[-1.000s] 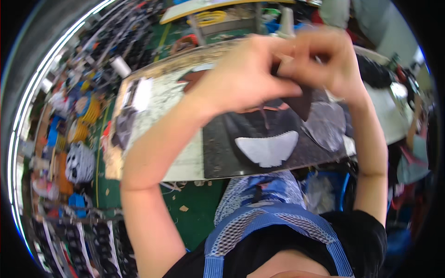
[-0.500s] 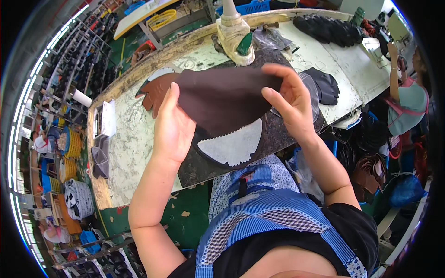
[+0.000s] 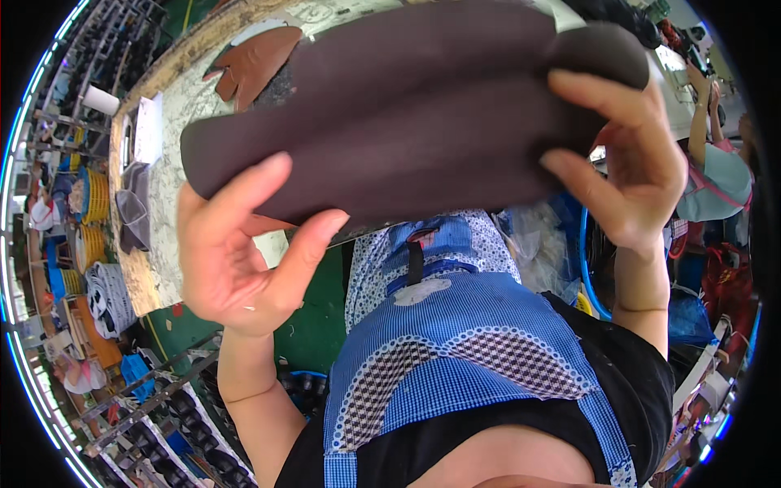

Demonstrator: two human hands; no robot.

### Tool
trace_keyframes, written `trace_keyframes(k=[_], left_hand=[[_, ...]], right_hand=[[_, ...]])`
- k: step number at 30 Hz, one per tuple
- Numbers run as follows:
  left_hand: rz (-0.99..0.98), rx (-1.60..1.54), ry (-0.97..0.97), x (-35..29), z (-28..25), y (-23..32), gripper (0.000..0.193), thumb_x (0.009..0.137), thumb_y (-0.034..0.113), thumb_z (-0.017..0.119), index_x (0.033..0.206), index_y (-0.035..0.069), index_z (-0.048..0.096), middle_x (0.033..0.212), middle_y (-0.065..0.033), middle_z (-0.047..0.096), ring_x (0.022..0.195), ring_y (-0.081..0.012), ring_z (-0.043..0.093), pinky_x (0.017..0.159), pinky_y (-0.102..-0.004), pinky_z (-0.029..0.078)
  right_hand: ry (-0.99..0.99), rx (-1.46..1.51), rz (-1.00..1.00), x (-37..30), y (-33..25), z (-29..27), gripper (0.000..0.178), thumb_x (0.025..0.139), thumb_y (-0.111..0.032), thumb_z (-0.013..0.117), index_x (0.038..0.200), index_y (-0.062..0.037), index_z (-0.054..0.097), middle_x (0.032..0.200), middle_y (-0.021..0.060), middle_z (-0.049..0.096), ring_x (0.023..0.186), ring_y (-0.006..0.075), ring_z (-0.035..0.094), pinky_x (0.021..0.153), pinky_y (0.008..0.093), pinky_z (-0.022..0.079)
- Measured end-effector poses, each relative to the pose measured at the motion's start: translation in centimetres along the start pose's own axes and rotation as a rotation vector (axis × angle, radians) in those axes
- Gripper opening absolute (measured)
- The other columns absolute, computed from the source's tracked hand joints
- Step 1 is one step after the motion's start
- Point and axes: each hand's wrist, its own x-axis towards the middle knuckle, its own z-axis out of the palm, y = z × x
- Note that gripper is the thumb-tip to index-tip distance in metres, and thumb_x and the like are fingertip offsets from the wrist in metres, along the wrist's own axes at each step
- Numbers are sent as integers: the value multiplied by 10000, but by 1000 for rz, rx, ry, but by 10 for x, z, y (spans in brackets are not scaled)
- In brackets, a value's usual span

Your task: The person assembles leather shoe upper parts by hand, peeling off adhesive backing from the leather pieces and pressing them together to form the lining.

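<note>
A large dark brown piece of leather [image 3: 407, 122] is stretched between my two hands, close to the camera, its face toward me. My left hand [image 3: 244, 252] pinches its lower left edge, with the thumb and a finger lying along the near side. At the right end, my right hand [image 3: 630, 163] grips it between thumb and fingers, and that end curls over. Much of the worktable behind is hidden by the leather. Several reddish-brown leather pieces [image 3: 256, 65] lie on the tabletop beyond its upper left edge.
The worktable [image 3: 172, 154] has a worn, pale top. Dark grey folded pieces [image 3: 134, 207] sit at its left edge by a white box [image 3: 149, 130]. Yellow baskets [image 3: 93, 199] stand on the left. Another person [image 3: 716, 183] sits at the right.
Both hands have lifted the leather nearer the camera and moved farther apart, opening it out wider. The pale toothed-edge piece on the table is now hidden.
</note>
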Motion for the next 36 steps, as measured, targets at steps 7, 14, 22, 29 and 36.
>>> trace_keyframes(k=[7,14,22,29,36], left_hand=[[-156,139,-129,-16,10,-51,482,764,-120,782,1215,-18,647,1020,-42,549,769,-61,568,645,-189,549],[-159,149,-98,-17,14,-70,439,759,-74,805,1173,0,676,1047,-85,615,766,-114,631,570,-217,560],[-34,435,-151,-16,16,-77,465,751,3,821,1191,28,670,1041,-105,617,924,-214,636,824,-334,551],[-353,409,-165,3,14,-91,304,816,102,786,1096,24,698,1098,-114,627,1020,-257,634,905,-353,497],[114,688,-625,2,58,-51,579,897,340,681,1391,71,546,1478,-171,475,1382,-357,433,1140,-487,346]], right_hand=[[11,97,215,-14,53,48,492,790,38,751,1259,-83,661,1149,45,581,965,135,631,677,215,530],[-34,11,201,-9,69,55,478,806,-12,752,1266,-96,653,1090,43,567,917,154,599,687,246,520],[7,10,256,-10,75,68,495,796,-15,752,1275,-64,640,1132,64,569,857,154,597,693,246,522],[93,91,412,-12,75,80,490,790,-15,747,1269,-37,647,1172,73,566,765,100,559,659,222,498],[186,-79,357,-18,75,93,457,792,-50,749,1240,-32,660,1228,147,577,757,186,636,670,285,518]])
